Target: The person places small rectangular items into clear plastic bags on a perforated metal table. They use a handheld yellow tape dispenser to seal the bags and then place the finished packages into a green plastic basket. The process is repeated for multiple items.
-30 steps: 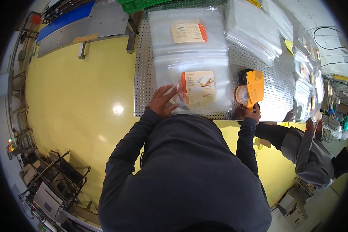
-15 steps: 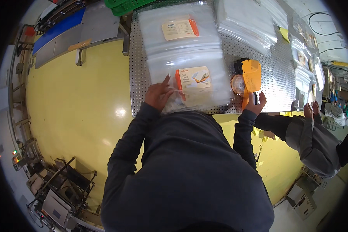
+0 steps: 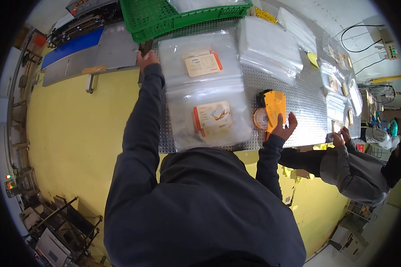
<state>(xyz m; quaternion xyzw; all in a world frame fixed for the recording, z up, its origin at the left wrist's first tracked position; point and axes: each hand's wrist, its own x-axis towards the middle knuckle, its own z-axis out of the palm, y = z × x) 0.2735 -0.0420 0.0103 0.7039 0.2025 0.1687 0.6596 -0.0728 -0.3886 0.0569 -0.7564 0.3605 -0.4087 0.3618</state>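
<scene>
On the perforated metal table (image 3: 254, 78) in front of me lie clear plastic bags (image 3: 200, 86), laid flat. Two orange-and-cream printed cards (image 3: 213, 119) show through the plastic, one above the other. My left hand (image 3: 148, 59) reaches to the table's far left, beside the bags and just below the green crate, its fingers apart and holding nothing visible. On the right, an orange hand labeller (image 3: 276, 107) with a clear round reel lies on its side. Against its handle end rests my right hand (image 3: 285, 128), open, thumb and fingers spread.
A green plastic crate (image 3: 187, 21) stands at the far edge, with clear plastic in it. Stacks of clear bags (image 3: 272, 49) lie to the far right. A metal-and-blue machine bed (image 3: 84, 49) is at the left. Another person (image 3: 356, 167) works at the table's right.
My left hand has left the near card and stretched out far left toward the crate. My right hand stays by the labeller. The view has shifted, showing more of the crate.
</scene>
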